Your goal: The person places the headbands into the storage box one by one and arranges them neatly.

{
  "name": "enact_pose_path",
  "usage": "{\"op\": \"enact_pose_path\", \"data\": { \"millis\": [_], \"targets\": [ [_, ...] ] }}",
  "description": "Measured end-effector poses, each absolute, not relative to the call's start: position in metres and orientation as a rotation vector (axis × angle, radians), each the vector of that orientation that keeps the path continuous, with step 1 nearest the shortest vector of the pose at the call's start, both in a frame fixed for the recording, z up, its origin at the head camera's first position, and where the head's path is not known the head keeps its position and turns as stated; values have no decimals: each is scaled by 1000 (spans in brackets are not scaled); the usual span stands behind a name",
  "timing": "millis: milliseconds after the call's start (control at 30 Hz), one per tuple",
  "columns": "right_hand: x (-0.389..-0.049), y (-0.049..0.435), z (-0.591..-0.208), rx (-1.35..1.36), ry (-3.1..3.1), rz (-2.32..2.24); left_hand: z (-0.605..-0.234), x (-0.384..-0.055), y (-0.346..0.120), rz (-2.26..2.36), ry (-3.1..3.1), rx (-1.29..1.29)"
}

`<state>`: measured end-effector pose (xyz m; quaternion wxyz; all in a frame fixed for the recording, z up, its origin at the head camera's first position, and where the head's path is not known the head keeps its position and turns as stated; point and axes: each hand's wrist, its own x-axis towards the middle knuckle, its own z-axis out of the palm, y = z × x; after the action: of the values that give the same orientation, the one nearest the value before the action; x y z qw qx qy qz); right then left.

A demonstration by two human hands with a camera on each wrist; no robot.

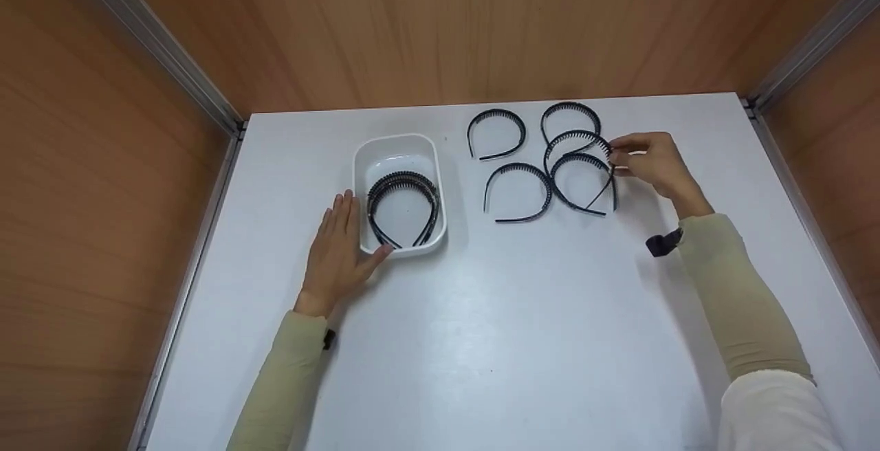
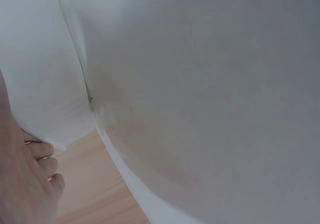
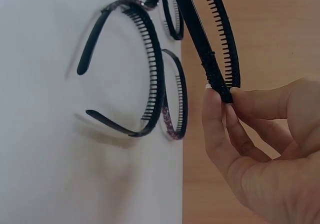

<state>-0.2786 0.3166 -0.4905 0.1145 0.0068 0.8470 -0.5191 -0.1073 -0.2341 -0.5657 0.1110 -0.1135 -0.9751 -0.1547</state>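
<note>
My left hand (image 1: 337, 251) lies with straight fingers along the left side of a white plastic tub (image 1: 443, 214), its thumb at the near rim. Nested black toothed headbands (image 1: 402, 179) rest inside the tub. Over to the right, my right hand (image 1: 653, 162) pinches one black toothed headband (image 3: 200, 39) between thumb and fingers. The right wrist view shows it raised off the table, a rough dark trim near the grip. Below and beside it lie loose headbands (image 1: 517, 218), some with pinkish glittery trim (image 3: 170, 121). Only part of my left hand (image 2: 25, 179) appears in the left wrist view.
A white table (image 1: 495, 341) carries everything. Wood-grain panels (image 1: 440, 31) stand behind it and on both sides, with metal strips (image 1: 185, 45) at the corners. Another headband (image 1: 522, 131) lies near the back edge, right of the tub.
</note>
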Motion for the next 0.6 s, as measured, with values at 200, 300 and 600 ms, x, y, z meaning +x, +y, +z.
{"op": "enact_pose_path", "data": {
  "millis": [200,300,600],
  "targets": [
    [-276,295,-491,-13,2451,-1514,-564,-108,-235,-431,-2925,-292],
    [-275,285,-492,-27,2419,-1544,-562,-108,-236,-418,-2949,-277],
    [-269,262,-501,-99,2404,-1539,-563,-109,-236,-410,-2942,-291]
  ]
}}
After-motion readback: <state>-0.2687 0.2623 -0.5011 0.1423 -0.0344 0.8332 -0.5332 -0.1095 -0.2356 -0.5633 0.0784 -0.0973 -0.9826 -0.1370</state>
